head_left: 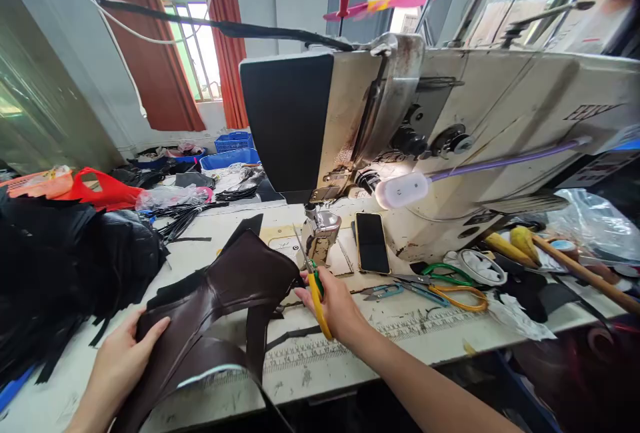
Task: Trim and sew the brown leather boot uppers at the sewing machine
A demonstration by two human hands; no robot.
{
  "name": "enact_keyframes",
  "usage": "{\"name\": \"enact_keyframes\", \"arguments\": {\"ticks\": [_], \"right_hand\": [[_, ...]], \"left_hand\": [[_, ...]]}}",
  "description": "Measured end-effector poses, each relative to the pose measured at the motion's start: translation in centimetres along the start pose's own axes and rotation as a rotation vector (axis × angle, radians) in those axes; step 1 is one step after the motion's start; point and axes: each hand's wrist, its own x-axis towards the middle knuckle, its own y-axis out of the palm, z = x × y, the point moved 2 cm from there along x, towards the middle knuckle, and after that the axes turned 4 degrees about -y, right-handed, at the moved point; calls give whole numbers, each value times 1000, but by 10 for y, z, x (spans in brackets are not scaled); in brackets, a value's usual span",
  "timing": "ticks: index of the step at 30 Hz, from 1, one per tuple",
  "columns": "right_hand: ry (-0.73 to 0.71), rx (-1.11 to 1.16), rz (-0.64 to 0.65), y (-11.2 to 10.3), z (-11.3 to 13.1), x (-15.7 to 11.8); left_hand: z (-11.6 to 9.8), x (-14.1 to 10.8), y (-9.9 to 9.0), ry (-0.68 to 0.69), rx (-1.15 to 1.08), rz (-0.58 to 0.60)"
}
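Observation:
My left hand (123, 359) is closed on the left side of a dark brown leather piece (247, 269), thumb on top and fingers hidden underneath. The leather has sewn seams, and a long strip hangs toward the front edge. In my right hand (343, 306) is a pair of scissors (317, 306) with yellow and green on the handles, blades pointing up and away. My right fingertips are by the right edge of the leather; whether they also pinch it I cannot tell. Just beyond stands the presser foot area (321, 229) of a sewing machine (500, 106).
A phone (373, 243) lies beside the machine's base. Snips (384, 292), more scissors (457, 296), bananas (510, 246) and a wooden stick (585, 269) crowd the right. Black pieces (65, 273) are heaped left, near a red bag (103, 189). A lit lamp (403, 191) hangs under the machine arm.

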Motion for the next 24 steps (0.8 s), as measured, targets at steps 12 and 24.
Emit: {"name": "enact_keyframes", "arguments": {"ticks": [12, 24], "right_hand": [[-184, 358, 717, 8, 53, -94], [315, -127, 924, -1, 8, -94]], "left_hand": [[-14, -106, 42, -128, 49, -85], [-30, -136, 39, 975, 165, 309]]}}
